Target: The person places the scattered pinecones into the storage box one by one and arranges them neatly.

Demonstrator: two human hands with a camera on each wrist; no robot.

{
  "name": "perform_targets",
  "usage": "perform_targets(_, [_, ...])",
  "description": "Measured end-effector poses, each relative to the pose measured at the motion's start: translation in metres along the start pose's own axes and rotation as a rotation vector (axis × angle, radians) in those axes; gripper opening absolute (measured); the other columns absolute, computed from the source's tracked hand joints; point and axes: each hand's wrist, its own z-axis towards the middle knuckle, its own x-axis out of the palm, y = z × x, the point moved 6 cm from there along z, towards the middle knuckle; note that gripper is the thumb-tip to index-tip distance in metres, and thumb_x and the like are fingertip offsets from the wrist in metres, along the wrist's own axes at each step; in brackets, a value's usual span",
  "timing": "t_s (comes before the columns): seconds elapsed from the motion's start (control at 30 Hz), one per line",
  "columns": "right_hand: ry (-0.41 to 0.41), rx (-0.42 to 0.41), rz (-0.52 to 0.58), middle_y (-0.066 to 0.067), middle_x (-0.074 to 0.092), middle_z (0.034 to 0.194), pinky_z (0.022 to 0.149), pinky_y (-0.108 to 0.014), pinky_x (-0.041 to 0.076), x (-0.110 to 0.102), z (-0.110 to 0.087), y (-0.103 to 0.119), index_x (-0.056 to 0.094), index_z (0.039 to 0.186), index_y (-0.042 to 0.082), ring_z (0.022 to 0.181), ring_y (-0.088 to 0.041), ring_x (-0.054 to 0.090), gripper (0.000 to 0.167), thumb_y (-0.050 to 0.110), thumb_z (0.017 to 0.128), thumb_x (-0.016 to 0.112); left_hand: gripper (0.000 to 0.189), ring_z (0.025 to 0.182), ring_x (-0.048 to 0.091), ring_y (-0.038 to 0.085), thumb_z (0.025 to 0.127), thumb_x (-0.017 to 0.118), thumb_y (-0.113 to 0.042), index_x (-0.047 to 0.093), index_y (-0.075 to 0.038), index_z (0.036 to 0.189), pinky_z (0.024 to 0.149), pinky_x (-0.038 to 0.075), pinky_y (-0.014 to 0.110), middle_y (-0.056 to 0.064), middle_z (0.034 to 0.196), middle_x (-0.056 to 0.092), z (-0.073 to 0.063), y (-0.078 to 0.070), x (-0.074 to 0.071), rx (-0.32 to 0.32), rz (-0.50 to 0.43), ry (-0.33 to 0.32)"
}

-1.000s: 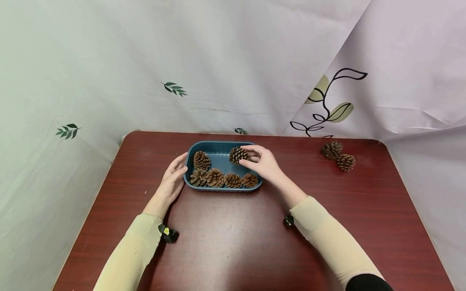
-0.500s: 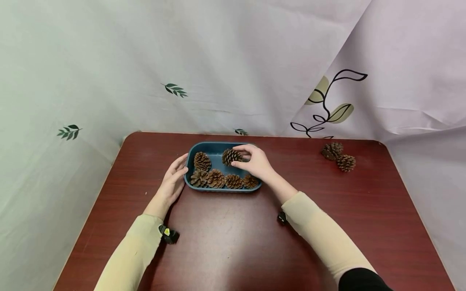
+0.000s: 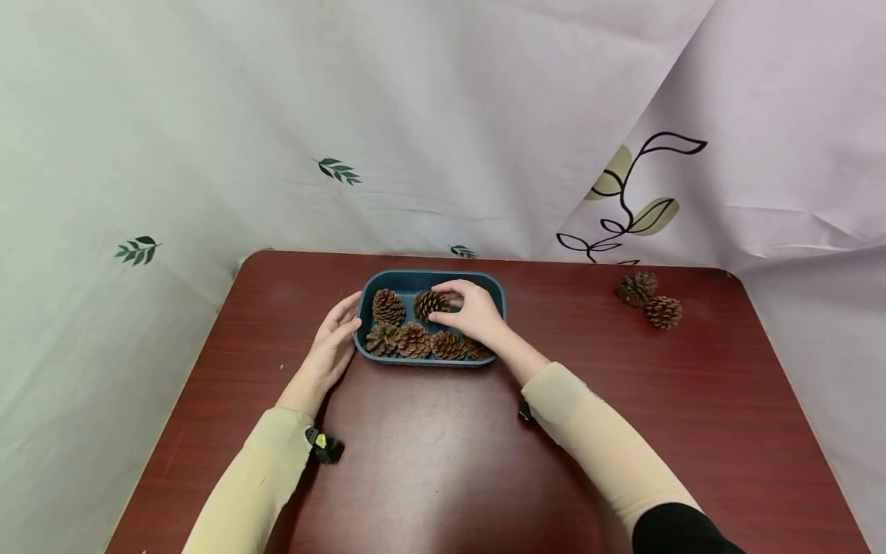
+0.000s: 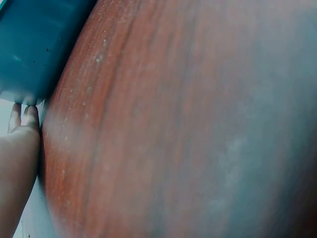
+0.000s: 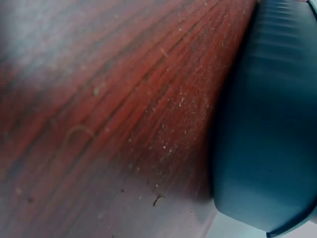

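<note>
In the head view a dark blue oblong plastic tray [image 3: 500, 296] stands near the table's far edge. My right hand [image 3: 477, 314] reaches over its right side and pinches a brown pine cone [image 3: 428, 305] between thumb and fingers, low inside the tray. Another pine cone [image 3: 388, 307] lies at the tray's left end, and several form a row along the near wall, the rightmost partly hidden by my right hand. My left hand [image 3: 328, 350] touches the tray's left end with extended fingers; the left wrist view shows those fingertips [image 4: 31, 110] against the tray wall [image 4: 37, 49].
Two loose pine cones, a darker one [image 3: 636, 288] and a browner one [image 3: 663, 312], lie together at the table's far right. A white curtain [image 3: 443, 131] with leaf prints hangs behind the reddish-brown table [image 3: 415, 438]. The tray's outer side [image 5: 267, 129] fills the right wrist view's right part.
My right hand has moved left over the tray with the pine cone, bringing it lower and nearer the cone at the left end. My left hand has stayed at the tray's end.
</note>
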Motion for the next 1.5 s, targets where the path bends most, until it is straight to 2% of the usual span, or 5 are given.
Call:
perform_targets(0.37, [0.001,-0.112,-0.155,-0.013,0.064,0.144,0.106,-0.042,0.056,0.005,0.004,0.012,0.067,0.14,0.009,0.127,-0.03,0.067,0.046,0.021,0.097,0.079,0.057,0.138,0.05,0.004,0.112,0.045,-0.006,0.03,-0.013,0.167,0.106,0.046,0.023,-0.012,0.151,0.048,0.0,-0.002,-0.001,0.009,-0.011,-0.003])
perform_targets(0.73, [0.015,-0.135,-0.269,-0.01,0.067,0.138,0.104,-0.044,0.055,0.007,0.009,0.015,0.069,0.14,0.013,0.121,-0.027,0.066,0.045,0.029,0.098,0.079,0.058,0.139,0.049,0.004,0.112,0.046,-0.007,0.03,-0.014,0.168,0.108,0.045,0.023,-0.01,0.154,0.045,-0.001,0.0,0.0,-0.015,-0.01,-0.015])
perform_targets(0.9, [0.044,-0.119,-0.325,-0.01,0.065,0.144,0.107,-0.047,0.053,0.009,0.011,0.012,0.069,0.14,0.014,0.129,-0.029,0.064,0.047,0.033,0.098,0.079,0.058,0.139,0.049,0.005,0.112,0.045,-0.006,0.029,-0.013,0.168,0.108,0.045,0.023,-0.01,0.153,0.046,0.0,0.001,0.0,-0.013,-0.025,-0.013])
perform_targets(1.2, [0.053,-0.1,-0.311,-0.009,0.064,0.145,0.109,-0.048,0.053,0.015,0.018,0.009,0.069,0.14,0.015,0.132,-0.028,0.063,0.049,0.035,0.097,0.08,0.058,0.14,0.048,0.003,0.112,0.044,-0.005,0.03,-0.012,0.167,0.109,0.044,0.022,-0.009,0.154,0.046,0.001,0.001,-0.001,-0.012,-0.034,-0.016])
perform_targets(1.5, [0.058,-0.12,-0.302,-0.01,0.065,0.143,0.108,-0.048,0.053,0.021,0.02,0.012,0.07,0.138,0.013,0.131,-0.029,0.063,0.046,0.032,0.097,0.08,0.059,0.149,0.037,0.009,0.112,0.045,-0.008,0.027,-0.014,0.169,0.112,0.041,0.022,0.0,0.167,0.034,0.0,0.002,-0.001,-0.037,-0.021,-0.012])
